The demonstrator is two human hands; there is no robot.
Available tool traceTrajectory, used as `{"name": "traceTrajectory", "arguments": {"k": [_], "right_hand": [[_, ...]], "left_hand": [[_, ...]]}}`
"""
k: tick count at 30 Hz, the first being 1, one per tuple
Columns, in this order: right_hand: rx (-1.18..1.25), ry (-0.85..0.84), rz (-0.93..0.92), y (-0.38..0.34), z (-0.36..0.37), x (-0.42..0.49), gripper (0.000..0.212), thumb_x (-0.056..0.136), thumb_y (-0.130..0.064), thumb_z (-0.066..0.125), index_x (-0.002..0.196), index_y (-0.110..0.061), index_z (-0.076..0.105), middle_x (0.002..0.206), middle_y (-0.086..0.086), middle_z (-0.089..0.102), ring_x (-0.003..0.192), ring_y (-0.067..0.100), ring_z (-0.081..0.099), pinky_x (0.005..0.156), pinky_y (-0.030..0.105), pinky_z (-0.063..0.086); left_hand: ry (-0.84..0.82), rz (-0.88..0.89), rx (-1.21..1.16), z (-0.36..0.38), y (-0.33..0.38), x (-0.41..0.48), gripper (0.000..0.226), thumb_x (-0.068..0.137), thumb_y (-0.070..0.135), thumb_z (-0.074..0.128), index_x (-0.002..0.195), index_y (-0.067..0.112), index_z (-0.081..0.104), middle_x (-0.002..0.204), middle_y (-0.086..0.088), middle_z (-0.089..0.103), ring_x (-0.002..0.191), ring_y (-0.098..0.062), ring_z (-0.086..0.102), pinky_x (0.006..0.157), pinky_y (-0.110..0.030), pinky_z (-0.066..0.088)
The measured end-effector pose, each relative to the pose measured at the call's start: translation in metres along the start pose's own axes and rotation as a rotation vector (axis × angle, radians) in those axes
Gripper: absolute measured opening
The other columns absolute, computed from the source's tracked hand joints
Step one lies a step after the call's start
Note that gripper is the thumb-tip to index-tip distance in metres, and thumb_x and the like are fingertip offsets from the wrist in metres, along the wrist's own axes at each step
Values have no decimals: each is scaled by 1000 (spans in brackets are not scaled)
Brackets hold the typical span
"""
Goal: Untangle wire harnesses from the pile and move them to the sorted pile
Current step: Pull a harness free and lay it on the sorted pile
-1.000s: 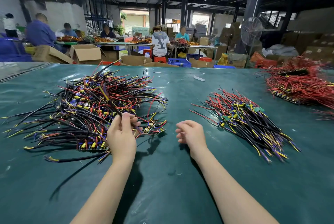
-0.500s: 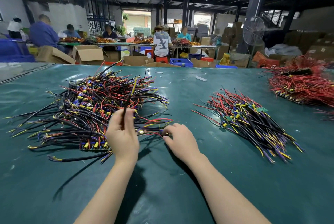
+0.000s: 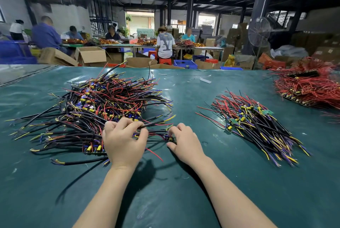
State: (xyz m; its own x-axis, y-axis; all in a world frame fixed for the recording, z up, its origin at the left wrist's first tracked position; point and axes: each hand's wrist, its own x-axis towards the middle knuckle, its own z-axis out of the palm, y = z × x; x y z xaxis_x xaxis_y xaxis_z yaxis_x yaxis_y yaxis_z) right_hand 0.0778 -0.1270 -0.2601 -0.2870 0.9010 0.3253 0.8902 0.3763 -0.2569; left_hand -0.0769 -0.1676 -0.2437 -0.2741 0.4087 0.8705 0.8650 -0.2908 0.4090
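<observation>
A tangled pile of wire harnesses, black, red, yellow and purple, covers the left of the green table. The sorted pile lies to the right, its wires combed in one direction. My left hand is at the tangled pile's near edge and pinches a black cable that runs off to the right. My right hand sits just right of it, fingertips pinching a small circuit board at the end of a harness.
A heap of red wires with boards lies at the table's far right. A small white strip rests near the far edge. Beyond the table are cardboard boxes, a standing fan and several seated people at other benches.
My left hand has tipped its black cable from upright to lying flat, pointing right. My right hand has moved left from the bare table to the pile's edge and taken hold of a small board.
</observation>
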Motion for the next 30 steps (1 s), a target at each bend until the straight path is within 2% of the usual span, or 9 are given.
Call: {"name": "traceTrajectory", "arguments": {"k": [3,5,10,13,15,19,22,26,30], "right_hand": [[210,-59,-12,0,-3,-1,13,82,-22,62,91,-21,54,96,-1,57,90,20,49,81,30,37],[349,-83,11,-2,-5,-2,21,80,-16,64,76,-25,46,78,-6,53,73,15,46,70,27,35],[386,-13,63,0,-6,0,3,84,-15,61,84,-15,57,81,5,59,79,24,50,67,28,33],[220,171,220,9,-7,2,14,89,-20,55,92,-7,61,96,11,65,93,30,55,74,34,34],[328,338,393,20,-10,3,12,88,-15,55,87,-6,62,92,12,67,90,30,57,72,33,34],[1158,745,844,43,-20,6,17,88,-1,51,72,-6,55,71,11,57,58,23,53,61,32,49],[1799,867,848,49,-29,5,28,92,7,45,67,-6,46,64,10,48,53,16,50,46,15,50],[1814,522,596,22,-30,4,25,85,17,48,72,-5,50,55,5,59,45,8,60,49,17,53],[1652,55,328,-20,-16,-2,23,82,15,51,73,-6,55,65,3,62,55,7,64,55,21,55]], "left_hand": [[-128,20,17,-2,0,-1,37,69,33,44,58,10,71,59,1,66,62,-30,48,62,-38,46],[-279,-20,-2,-2,-1,-2,45,65,41,38,57,11,70,56,2,64,63,-27,44,62,-35,45],[-655,-164,132,1,-3,-3,58,59,60,31,77,24,73,77,0,65,87,-22,46,74,-30,40],[-683,-306,258,3,-4,-3,35,77,51,53,101,32,71,93,-10,57,104,-27,49,85,-29,39],[-662,-301,309,4,-3,-4,33,80,49,54,102,30,70,93,-8,59,106,-27,47,87,-31,38],[-700,-268,347,6,0,-5,42,82,60,43,93,31,71,96,3,65,105,-23,43,85,-33,33],[-735,-235,386,6,3,-5,46,85,63,36,92,34,71,108,10,64,108,-22,42,88,-34,30],[-671,-110,319,8,8,-7,29,90,48,44,102,33,67,116,15,60,116,-16,40,90,-32,27],[-503,-131,-148,9,21,-7,19,92,19,52,102,12,66,98,-3,68,96,-25,58,75,-26,32]]}}
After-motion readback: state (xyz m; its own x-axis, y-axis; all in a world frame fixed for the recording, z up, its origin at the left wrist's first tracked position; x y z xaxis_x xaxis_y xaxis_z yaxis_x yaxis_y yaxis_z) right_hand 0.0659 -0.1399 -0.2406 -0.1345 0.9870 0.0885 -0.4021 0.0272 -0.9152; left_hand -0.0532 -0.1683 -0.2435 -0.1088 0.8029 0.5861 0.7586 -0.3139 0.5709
